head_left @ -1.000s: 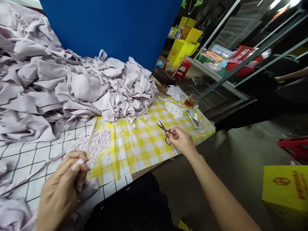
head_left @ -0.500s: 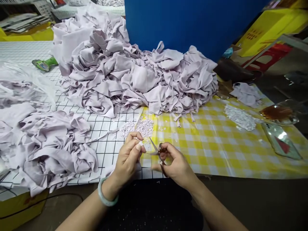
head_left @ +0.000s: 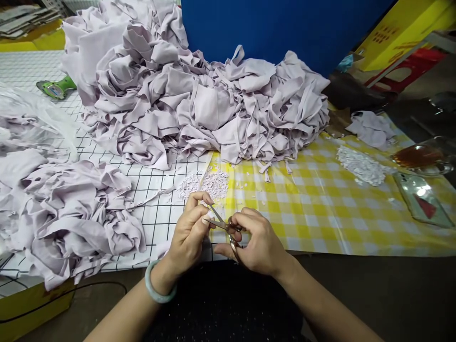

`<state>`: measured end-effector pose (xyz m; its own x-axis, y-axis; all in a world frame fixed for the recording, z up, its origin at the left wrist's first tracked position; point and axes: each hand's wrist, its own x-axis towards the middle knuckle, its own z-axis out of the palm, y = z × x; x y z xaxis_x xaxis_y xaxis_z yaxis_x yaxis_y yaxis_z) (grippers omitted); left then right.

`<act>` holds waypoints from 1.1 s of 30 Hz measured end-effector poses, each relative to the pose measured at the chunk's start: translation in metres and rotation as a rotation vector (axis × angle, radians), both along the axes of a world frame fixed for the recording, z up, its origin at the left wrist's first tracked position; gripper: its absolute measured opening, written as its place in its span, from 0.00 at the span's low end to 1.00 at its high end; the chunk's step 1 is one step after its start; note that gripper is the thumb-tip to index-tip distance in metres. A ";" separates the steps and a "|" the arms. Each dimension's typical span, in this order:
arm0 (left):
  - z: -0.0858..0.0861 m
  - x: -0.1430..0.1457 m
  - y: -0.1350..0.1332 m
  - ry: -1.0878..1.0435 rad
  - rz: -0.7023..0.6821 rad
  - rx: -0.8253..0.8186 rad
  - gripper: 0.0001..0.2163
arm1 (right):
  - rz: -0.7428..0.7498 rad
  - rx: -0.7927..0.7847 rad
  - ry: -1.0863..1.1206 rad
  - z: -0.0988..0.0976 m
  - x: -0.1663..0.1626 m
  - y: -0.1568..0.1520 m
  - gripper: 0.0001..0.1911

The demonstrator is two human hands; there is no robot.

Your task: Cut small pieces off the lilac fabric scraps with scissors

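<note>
My right hand (head_left: 261,240) is closed round the handles of a pair of scissors (head_left: 225,225), whose blades stand apart. Their tips reach the fingertips of my left hand (head_left: 190,232). Between that thumb and forefinger is pinched a small piece of pale lilac fabric (head_left: 209,216), mostly covered by the fingers. Just beyond my hands lies a scatter of tiny fabric snippets (head_left: 213,184). A large heap of pale lilac fabric pieces (head_left: 208,107) rises behind them, and another fabric pile (head_left: 81,213) lies to the left.
A green-handled tool (head_left: 59,88) lies at the far left. On the right are a white heap of bits (head_left: 363,166), a phone (head_left: 423,199) and glasses with brown lenses (head_left: 415,156). A blue panel (head_left: 278,28) stands behind the heap.
The scissors have moved left, bringing their open blades up to the left fingertips. The left hand keeps its pinch. The view has shifted slightly.
</note>
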<state>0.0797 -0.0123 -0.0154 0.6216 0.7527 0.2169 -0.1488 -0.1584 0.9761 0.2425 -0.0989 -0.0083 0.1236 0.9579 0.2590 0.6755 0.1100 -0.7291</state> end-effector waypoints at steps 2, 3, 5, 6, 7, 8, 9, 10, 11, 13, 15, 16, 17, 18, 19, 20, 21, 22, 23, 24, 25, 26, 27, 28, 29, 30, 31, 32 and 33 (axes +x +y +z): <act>-0.001 0.000 0.001 0.008 -0.004 0.016 0.16 | 0.003 -0.002 -0.004 0.001 0.000 0.001 0.28; -0.002 0.000 0.001 0.011 -0.005 0.022 0.16 | 0.004 -0.005 -0.002 0.001 0.000 0.001 0.28; -0.003 0.001 0.001 0.016 -0.006 0.035 0.16 | 0.007 -0.007 0.009 0.001 0.000 0.002 0.28; -0.003 0.001 0.001 0.016 -0.008 0.045 0.16 | 0.009 -0.007 0.017 0.002 0.000 0.003 0.28; -0.003 0.002 0.001 0.016 -0.011 0.055 0.16 | 0.009 -0.006 0.023 0.002 -0.001 0.003 0.28; -0.003 0.002 0.002 0.016 -0.012 0.064 0.16 | 0.008 -0.008 0.029 0.002 -0.001 0.004 0.28; -0.003 0.003 0.002 0.014 -0.012 0.073 0.16 | 0.005 -0.009 0.034 0.002 -0.001 0.004 0.27; -0.003 0.003 0.002 0.014 -0.012 0.079 0.16 | 0.000 -0.010 0.037 0.002 -0.001 0.004 0.27; -0.003 0.004 0.002 0.018 -0.011 0.084 0.16 | -0.005 -0.011 0.039 0.002 -0.001 0.005 0.28; -0.002 0.005 0.002 0.028 -0.007 0.089 0.16 | -0.014 -0.014 0.044 0.002 -0.001 0.005 0.28; -0.002 0.005 0.001 0.040 -0.003 0.090 0.16 | -0.023 -0.019 0.049 0.001 -0.002 0.005 0.28; -0.001 0.005 0.001 0.045 0.002 0.090 0.16 | -0.028 -0.022 0.052 0.001 -0.002 0.005 0.28; -0.001 0.005 0.001 0.053 0.008 0.088 0.17 | -0.033 -0.025 0.056 0.001 -0.003 0.006 0.28; 0.000 0.006 0.001 0.062 0.014 0.084 0.17 | -0.037 -0.029 0.061 0.001 -0.003 0.006 0.28; 0.000 0.005 0.000 0.071 0.018 0.079 0.17 | -0.040 -0.035 0.066 0.002 -0.004 0.006 0.28; 0.000 0.005 0.000 0.081 0.021 0.074 0.17 | -0.042 -0.043 0.071 0.002 -0.004 0.005 0.28; 0.000 0.005 0.000 0.092 0.020 0.067 0.17 | -0.044 -0.051 0.075 0.002 -0.004 0.005 0.29; -0.001 0.005 0.000 0.102 0.020 0.061 0.17 | -0.050 -0.059 0.077 0.002 -0.004 0.005 0.29; -0.001 0.005 0.000 0.111 0.019 0.056 0.17 | -0.055 -0.064 0.078 0.002 -0.004 0.005 0.29; -0.002 0.005 0.000 0.117 0.021 0.057 0.18 | -0.061 -0.068 0.078 0.001 -0.004 0.005 0.29; -0.002 0.005 0.000 0.120 0.023 0.061 0.18 | -0.066 -0.069 0.079 0.001 -0.004 0.004 0.29; -0.003 0.005 0.000 0.118 0.024 0.069 0.18 | -0.071 -0.070 0.079 0.000 -0.004 0.004 0.29; -0.003 0.005 0.000 0.110 0.022 0.078 0.18 | -0.077 -0.069 0.081 0.000 -0.005 0.003 0.29; -0.004 0.006 0.000 0.101 0.017 0.085 0.18 | -0.084 -0.070 0.081 -0.001 -0.005 0.002 0.29; -0.004 0.007 0.000 0.093 0.010 0.088 0.17 | -0.092 -0.072 0.082 -0.002 -0.005 0.002 0.29; -0.004 0.007 0.000 0.087 0.005 0.087 0.17 | -0.102 -0.076 0.080 -0.002 -0.005 0.001 0.29; -0.005 0.008 0.000 0.087 0.000 0.084 0.17 | -0.110 -0.079 0.078 -0.003 -0.005 0.000 0.29; -0.005 0.008 0.000 0.088 -0.003 0.083 0.16 | -0.116 -0.081 0.073 -0.004 -0.005 0.000 0.30; -0.006 0.009 0.000 0.091 -0.003 0.083 0.16 | -0.123 -0.080 0.067 -0.005 -0.005 -0.001 0.30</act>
<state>0.0885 -0.0124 -0.0210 0.6441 0.7324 0.2207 -0.0606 -0.2388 0.9692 0.2374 -0.0999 -0.0129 0.2556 0.9517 0.1699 0.6297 -0.0306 -0.7762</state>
